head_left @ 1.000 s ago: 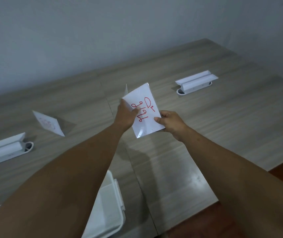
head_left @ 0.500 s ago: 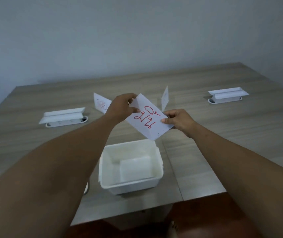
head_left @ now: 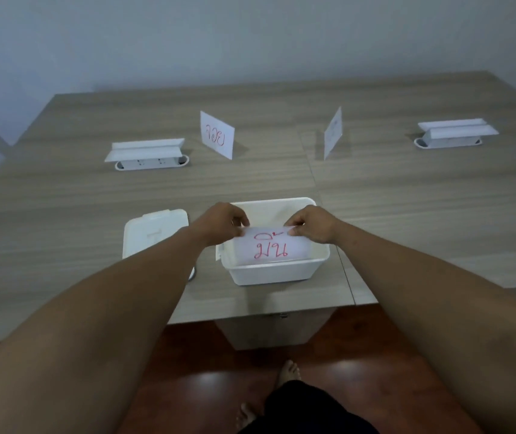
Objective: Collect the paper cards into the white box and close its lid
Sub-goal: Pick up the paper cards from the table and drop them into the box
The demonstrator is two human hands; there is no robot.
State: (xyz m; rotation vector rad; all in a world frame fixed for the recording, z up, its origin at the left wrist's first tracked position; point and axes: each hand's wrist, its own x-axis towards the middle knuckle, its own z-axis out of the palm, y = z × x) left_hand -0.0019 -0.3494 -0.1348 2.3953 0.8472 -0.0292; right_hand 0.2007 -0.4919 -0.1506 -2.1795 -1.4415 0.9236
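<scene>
A white paper card with red writing [head_left: 270, 248] lies tilted inside the open white box [head_left: 269, 274] near the table's front edge. My left hand [head_left: 223, 221] pinches its upper left corner and my right hand [head_left: 310, 225] pinches its upper right corner. The box's white lid [head_left: 153, 231] lies flat on the table just left of the box, partly hidden by my left forearm. Two more folded white cards stand farther back: one with red writing [head_left: 217, 135] at centre left and one seen edge-on [head_left: 333, 132] at centre right.
Two white pop-up socket units sit in the wooden table [head_left: 407, 198], one at the left [head_left: 148, 155] and one at the far right [head_left: 452, 134]. A grey wall runs behind the table. Below the front edge are dark red floor and my feet.
Both hands carried the card down and toward me from above the table middle into the white box. The view tilted down, so the box, lid and floor now show.
</scene>
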